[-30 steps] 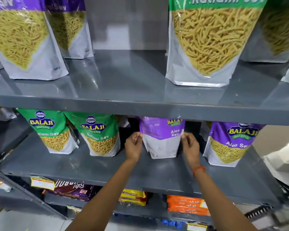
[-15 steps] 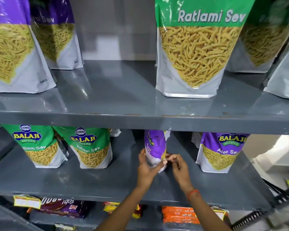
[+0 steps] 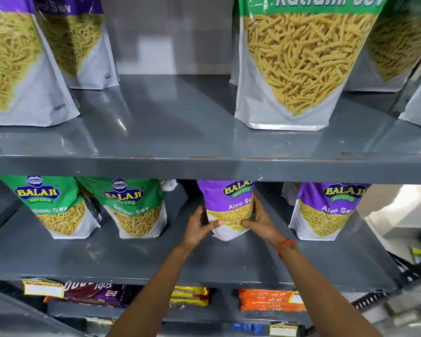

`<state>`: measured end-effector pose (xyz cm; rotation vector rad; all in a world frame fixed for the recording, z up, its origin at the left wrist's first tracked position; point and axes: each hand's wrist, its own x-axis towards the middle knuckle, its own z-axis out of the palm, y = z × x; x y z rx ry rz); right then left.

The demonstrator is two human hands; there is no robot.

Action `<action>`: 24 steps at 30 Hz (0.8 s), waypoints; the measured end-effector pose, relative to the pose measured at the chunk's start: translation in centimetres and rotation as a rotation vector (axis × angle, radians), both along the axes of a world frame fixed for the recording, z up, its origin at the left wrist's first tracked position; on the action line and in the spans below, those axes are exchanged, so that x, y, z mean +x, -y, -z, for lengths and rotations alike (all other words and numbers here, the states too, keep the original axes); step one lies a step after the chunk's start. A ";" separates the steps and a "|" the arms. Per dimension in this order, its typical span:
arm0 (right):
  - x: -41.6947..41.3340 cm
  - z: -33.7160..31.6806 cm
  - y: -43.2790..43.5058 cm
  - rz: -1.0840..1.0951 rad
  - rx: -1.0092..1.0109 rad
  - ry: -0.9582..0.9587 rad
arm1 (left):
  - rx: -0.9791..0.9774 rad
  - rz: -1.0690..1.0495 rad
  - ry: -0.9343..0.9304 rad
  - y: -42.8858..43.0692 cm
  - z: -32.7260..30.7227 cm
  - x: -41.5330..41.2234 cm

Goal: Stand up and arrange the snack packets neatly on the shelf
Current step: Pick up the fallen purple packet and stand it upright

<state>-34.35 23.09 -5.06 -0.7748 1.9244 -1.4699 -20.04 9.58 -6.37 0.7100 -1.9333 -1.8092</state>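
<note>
A purple Aloo Sev packet (image 3: 229,203) stands upright on the middle grey shelf (image 3: 156,259), its printed front facing me. My left hand (image 3: 199,227) grips its lower left side and my right hand (image 3: 260,222) grips its lower right side, thumbs across the front. Another purple Aloo Sev packet (image 3: 326,210) stands to the right. Two green Ratlami Sev packets (image 3: 56,205) (image 3: 134,207) stand to the left.
The upper shelf (image 3: 180,132) carries large purple packets (image 3: 17,69) at left and a large green Ratlami Sev packet (image 3: 301,69) at right, with a bare gap between. Flat orange (image 3: 270,300) and dark packets (image 3: 93,294) lie on the lower shelf.
The purple packet showed its plain back, then was turned edge-on, and now faces front. Both hands have shifted from its upper sides to its lower sides.
</note>
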 end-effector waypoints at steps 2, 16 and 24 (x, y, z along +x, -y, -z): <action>0.4 0.7 -0.1 0.060 0.016 -0.029 | 0.019 -0.007 -0.019 0.2 0.4 -0.1; 5.7 1.1 -1.7 0.620 -0.128 -0.547 | -0.642 -0.295 0.029 -5.0 -0.6 1.6; 2.8 -2.0 -6.5 0.624 -0.213 -0.820 | -0.828 -0.196 -0.102 -14.1 -2.2 -4.1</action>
